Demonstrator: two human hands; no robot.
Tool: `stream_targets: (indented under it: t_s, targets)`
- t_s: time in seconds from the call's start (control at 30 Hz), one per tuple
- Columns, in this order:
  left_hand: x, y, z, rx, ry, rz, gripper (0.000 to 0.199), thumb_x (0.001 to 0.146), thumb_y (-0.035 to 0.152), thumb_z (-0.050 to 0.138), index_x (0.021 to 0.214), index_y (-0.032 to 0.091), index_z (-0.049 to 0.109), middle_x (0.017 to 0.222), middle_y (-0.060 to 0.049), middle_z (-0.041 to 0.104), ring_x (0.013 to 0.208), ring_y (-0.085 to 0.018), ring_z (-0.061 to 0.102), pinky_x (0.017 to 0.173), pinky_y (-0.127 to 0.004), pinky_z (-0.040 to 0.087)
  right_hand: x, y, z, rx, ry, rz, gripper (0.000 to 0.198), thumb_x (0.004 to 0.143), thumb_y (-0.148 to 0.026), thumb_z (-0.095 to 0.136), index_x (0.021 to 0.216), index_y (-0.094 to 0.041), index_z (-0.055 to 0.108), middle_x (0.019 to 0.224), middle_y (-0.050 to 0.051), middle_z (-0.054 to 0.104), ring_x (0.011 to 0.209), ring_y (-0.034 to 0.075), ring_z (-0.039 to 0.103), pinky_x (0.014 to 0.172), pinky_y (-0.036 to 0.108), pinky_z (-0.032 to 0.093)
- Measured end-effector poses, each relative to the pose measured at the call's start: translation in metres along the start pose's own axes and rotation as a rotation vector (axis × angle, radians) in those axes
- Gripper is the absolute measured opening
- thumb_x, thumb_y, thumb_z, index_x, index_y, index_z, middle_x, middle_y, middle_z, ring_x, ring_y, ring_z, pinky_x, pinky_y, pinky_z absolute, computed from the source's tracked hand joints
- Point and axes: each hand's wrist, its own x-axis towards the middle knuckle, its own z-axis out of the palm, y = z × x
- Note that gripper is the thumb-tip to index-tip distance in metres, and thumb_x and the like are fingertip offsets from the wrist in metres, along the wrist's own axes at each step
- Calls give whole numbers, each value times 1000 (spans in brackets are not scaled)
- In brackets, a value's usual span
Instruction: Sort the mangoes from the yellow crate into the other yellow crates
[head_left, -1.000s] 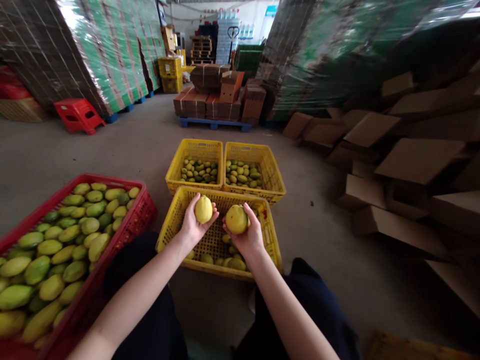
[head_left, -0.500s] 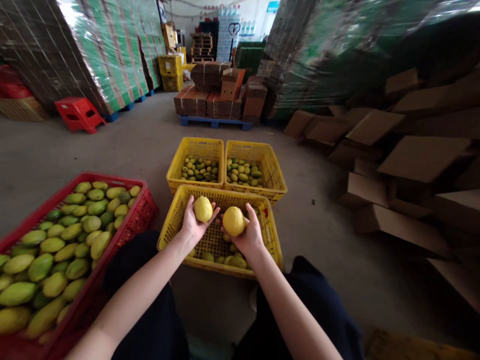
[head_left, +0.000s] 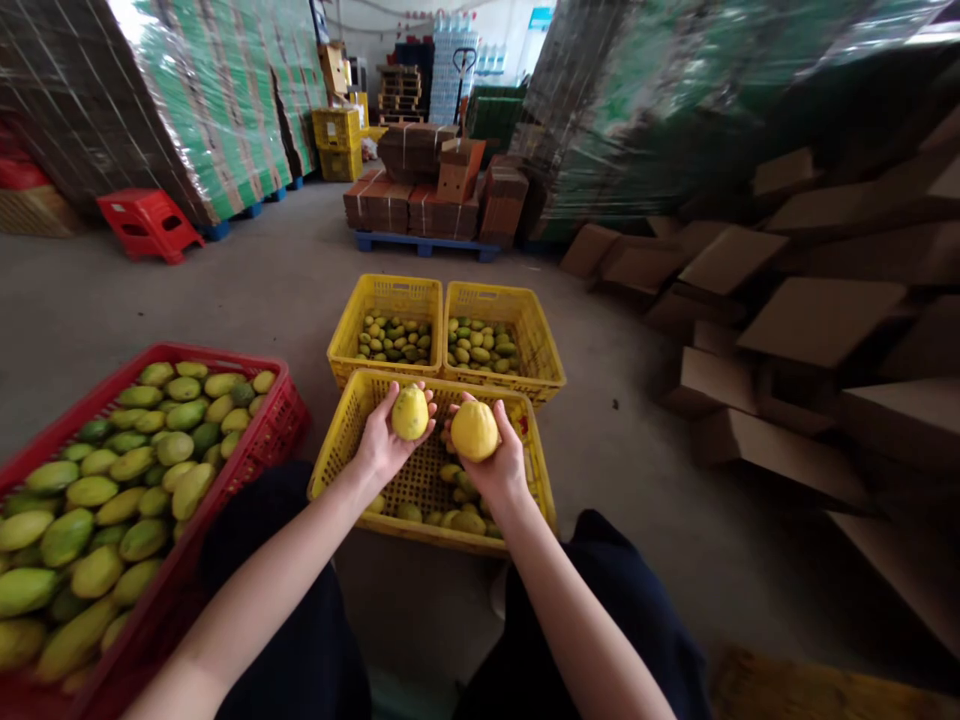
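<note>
My left hand [head_left: 386, 437] cups a yellow papaya [head_left: 410, 412] with faint marks, its fingers curled around the fruit. A rounder, smoother yellow papaya [head_left: 474, 430] rests in the grip of my right hand [head_left: 501, 462], close beside the first. Both fruits are held apart above the nearest yellow crate [head_left: 337, 455]. Several papayas [head_left: 466, 522] lie in that crate along its near side and toward the right; my right hand and forearm hide part of them.
To my left stands a red crate [head_left: 296, 410] full of green-yellow papayas [head_left: 135, 462]. Two yellow crates [head_left: 341, 320] [head_left: 544, 335] with fruit adjoin the near one. Cardboard boxes [head_left: 821, 318] lie at right. Farther off are a red stool [head_left: 150, 222] and a loaded blue pallet [head_left: 426, 245].
Both papayas have been turned in my hands, so other sides of them show. The right hand's fruit is slightly higher. The whole view has shifted a little.
</note>
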Motion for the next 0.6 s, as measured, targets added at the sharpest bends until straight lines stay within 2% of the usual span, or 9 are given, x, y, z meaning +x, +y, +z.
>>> stream_targets:
  t_s: [0.13,0.27,0.37,0.47,0.6]
  targets:
    - [-1,2,2,-21,7,18,24,91,30,51,92,14,68,81,-5,70,68,-14,67,58,-25,56,0,2,2,-67,9,-31,26,82,-43,63,90,-19,68,83,4,76,65,17,69,58,28,57]
    - [-2,4,3,22,9,85,29,86,24,49,63,15,63,59,-1,60,49,-11,57,41,-20,42,-3,1,1,-40,-7,-3,21,76,-38,65,78,-17,69,77,5,74,61,18,68,58,30,57]
    - [-5,3,1,256,-121,177,34,82,26,52,52,15,61,54,-4,58,47,-14,55,44,-24,41,-8,0,2,-83,-84,-18,24,72,-40,63,65,-17,68,63,4,69,57,19,65,60,33,56]
    - [-10,1,-1,490,-279,260,33,78,28,54,50,15,65,55,-9,62,51,-17,58,53,-28,44,-14,-2,5,-239,-186,-104,27,67,-41,62,55,-17,68,58,6,66,59,21,64,65,37,55]
    - [-17,-2,-3,622,-386,292,32,76,28,56,50,16,68,58,-10,64,52,-19,58,61,-32,45,-22,-6,7,-443,-321,-231,23,64,-34,61,49,-17,69,54,8,65,57,23,63,64,39,53]
